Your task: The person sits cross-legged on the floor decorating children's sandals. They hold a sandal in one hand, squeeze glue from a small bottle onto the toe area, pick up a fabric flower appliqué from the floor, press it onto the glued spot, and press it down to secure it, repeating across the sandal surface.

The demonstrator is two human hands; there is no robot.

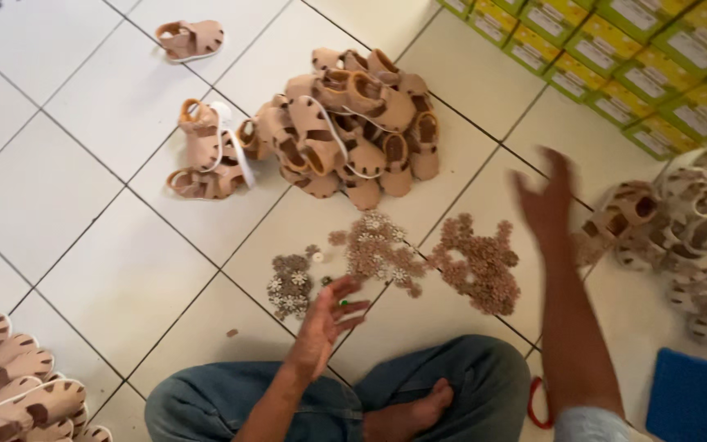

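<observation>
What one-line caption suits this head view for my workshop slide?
Seated cross-legged on white tiles, left hand near flower trims, right hand raised beside sandal pile.

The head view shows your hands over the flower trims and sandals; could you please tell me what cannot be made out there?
- Right hand: motion-blurred; any grip unreadable.
- Left hand: a tiny green item at its fingertips, too small to identify.
- White sandal heap: blurred, cut by the right edge.
- Beige sandals at bottom left: cropped by the frame.
</observation>
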